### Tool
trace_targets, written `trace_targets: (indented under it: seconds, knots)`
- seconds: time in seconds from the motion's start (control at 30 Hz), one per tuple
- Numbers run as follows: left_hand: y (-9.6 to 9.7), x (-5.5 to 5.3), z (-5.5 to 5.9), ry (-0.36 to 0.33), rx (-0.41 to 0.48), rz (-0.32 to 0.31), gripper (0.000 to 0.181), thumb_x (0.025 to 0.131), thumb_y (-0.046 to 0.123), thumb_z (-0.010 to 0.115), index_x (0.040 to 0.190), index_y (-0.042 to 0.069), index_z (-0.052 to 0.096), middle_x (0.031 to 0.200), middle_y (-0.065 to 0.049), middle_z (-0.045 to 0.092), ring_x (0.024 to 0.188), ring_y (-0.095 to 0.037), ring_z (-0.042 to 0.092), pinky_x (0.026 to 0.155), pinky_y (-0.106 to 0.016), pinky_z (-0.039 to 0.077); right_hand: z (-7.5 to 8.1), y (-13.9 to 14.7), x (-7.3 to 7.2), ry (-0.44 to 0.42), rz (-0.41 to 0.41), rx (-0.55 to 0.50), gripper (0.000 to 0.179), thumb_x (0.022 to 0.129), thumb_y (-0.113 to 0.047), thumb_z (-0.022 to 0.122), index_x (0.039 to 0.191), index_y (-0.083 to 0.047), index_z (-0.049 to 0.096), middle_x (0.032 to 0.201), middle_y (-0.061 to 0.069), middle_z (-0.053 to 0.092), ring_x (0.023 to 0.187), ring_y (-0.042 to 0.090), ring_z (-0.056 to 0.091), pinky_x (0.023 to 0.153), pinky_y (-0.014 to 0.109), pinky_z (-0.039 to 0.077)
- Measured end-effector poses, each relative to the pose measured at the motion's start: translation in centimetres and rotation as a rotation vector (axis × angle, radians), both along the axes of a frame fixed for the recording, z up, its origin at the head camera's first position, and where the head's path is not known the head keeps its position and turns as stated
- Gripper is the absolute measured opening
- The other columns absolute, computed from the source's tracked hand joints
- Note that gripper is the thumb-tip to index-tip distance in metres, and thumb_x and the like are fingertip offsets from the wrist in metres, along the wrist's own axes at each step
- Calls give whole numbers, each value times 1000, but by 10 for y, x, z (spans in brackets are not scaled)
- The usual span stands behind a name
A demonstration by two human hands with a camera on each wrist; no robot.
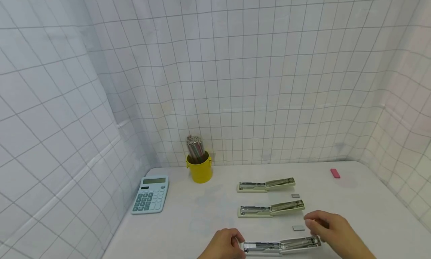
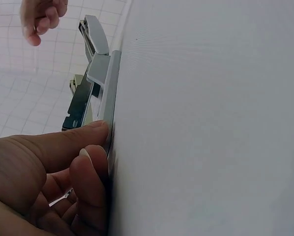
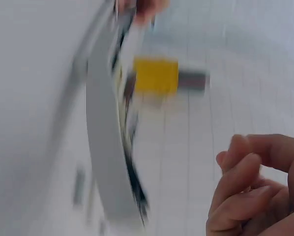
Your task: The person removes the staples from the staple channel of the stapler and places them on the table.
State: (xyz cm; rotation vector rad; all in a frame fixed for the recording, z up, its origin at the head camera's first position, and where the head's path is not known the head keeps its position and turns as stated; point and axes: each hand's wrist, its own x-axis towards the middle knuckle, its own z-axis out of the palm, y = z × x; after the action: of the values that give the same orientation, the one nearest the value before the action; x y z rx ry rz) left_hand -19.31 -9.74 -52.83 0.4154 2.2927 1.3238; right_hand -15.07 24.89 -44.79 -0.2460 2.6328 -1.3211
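A white stapler [image 1: 264, 246] lies opened out flat at the table's front, its top arm swung to the right. My left hand [image 1: 223, 244] grips its left end; in the left wrist view the thumb [image 2: 80, 140] and fingertips press at the base beside the tabletop. Beyond the stapler's right end hovers my right hand [image 1: 331, 231], fingers loosely curled and nothing visible in them. In the right wrist view that hand [image 3: 257, 189] is apart from the blurred stapler [image 3: 105, 123]. A small grey staple strip [image 1: 298, 228] lies just behind the stapler.
Two pale green opened staplers, a middle one [image 1: 256, 211] and a far one [image 1: 252, 187], lie behind. Another staple strip [image 1: 295, 195] sits between them. Further off are a pink block [image 1: 335, 173], a yellow bucket [image 1: 201, 172] of pencils [image 1: 196, 148] and a blue calculator [image 1: 150, 195].
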Motion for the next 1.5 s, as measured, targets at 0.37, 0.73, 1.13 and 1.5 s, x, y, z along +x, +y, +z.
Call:
trace_targets:
  seconds: [0.37, 0.73, 1.13, 1.5]
  knots:
    - [2, 2, 3, 6, 9, 31, 20, 74, 5, 80, 88, 17, 71, 65, 2, 61, 58, -12, 53, 57, -27, 43, -48, -97, -9, -340, 143, -335, 31, 100, -18, 60, 115, 7, 70, 83, 3, 67, 73, 12, 55, 67, 27, 47]
    - [0, 2, 2, 65, 32, 13, 21, 72, 6, 80, 87, 16, 71, 63, 5, 60, 56, -7, 52, 55, -24, 42, -56, -108, -13, -315, 178, -323, 32, 95, -15, 60, 111, 10, 71, 78, -2, 64, 70, 11, 53, 66, 24, 47]
    - [3, 3, 0, 69, 25, 21, 21, 71, 5, 81, 86, 16, 70, 62, 5, 60, 55, -8, 52, 57, -25, 43, -51, -111, -7, -432, 100, -383, 34, 96, -15, 57, 114, 10, 70, 66, -6, 57, 60, 4, 50, 59, 19, 40]
    - [2, 4, 1, 60, 43, 34, 23, 72, 2, 83, 87, 14, 70, 62, 4, 59, 54, -8, 51, 56, -24, 43, -61, -108, -5, -517, 54, -553, 32, 99, -15, 60, 118, 10, 66, 77, -3, 66, 68, 4, 60, 65, 19, 48]
